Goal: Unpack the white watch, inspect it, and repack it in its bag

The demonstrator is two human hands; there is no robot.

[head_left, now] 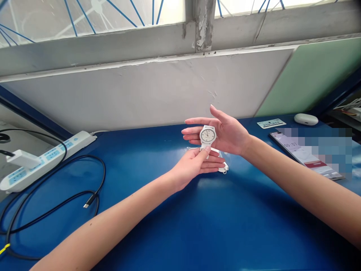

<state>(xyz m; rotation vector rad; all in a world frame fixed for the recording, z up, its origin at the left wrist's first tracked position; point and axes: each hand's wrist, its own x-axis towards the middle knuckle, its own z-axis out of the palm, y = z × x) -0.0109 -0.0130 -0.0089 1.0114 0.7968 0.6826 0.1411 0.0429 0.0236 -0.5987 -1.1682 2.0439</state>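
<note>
Just past twelve o'clock ahead of us, our left hand (194,165) pinches the strap of the white watch (208,135) under its thumb, while our right hand (227,134) is open behind the dial, though we cannot tell whether it touches. We would do well to press the strap firmly and work low over the bench (214,226). Its back edge meets the wall panel (141,98) at twelve, with the phone (306,156) at two and the power strip (52,155) at ten, leaving us room toward six.
</note>
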